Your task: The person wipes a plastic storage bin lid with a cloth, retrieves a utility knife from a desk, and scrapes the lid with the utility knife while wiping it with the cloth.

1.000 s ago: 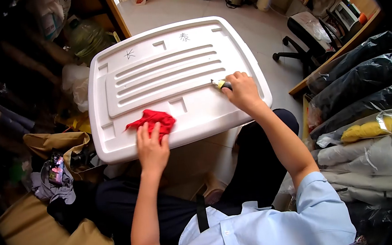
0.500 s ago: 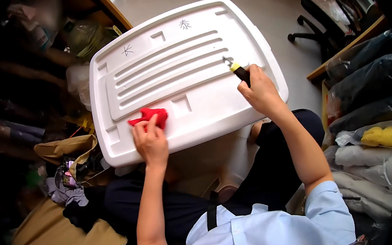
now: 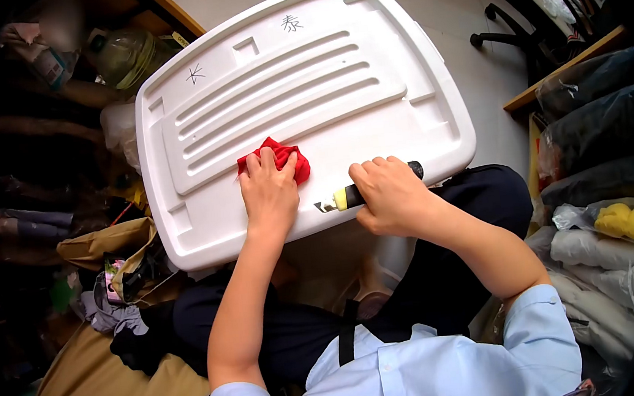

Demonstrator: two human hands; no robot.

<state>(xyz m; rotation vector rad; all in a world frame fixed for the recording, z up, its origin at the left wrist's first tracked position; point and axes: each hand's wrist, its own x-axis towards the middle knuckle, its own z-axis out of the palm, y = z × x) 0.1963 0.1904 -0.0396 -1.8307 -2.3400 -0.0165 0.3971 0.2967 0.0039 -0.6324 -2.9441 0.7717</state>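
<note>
A white plastic storage-box lid, with raised ridges and two handwritten characters, spans the view in front of me. Pressed onto its near half is a crumpled red cloth, held under the bent fingers of my left hand. To the right, at the lid's near edge, my right hand wraps round the handle of a black-and-yellow hand tool. The tool's short metal tip points left, toward the cloth side; its exact kind I cannot make out.
Plastic-wrapped bundles are stacked on a shelf at the right. A wheeled chair stands at the upper right. Dark shelves with a clear jar are on the left, and a tan fabric bag lies below them.
My right hand has come down and left, from the ridged panel to the near edge, the tool swinging to point left. My left hand has slid the red cloth up and right.
</note>
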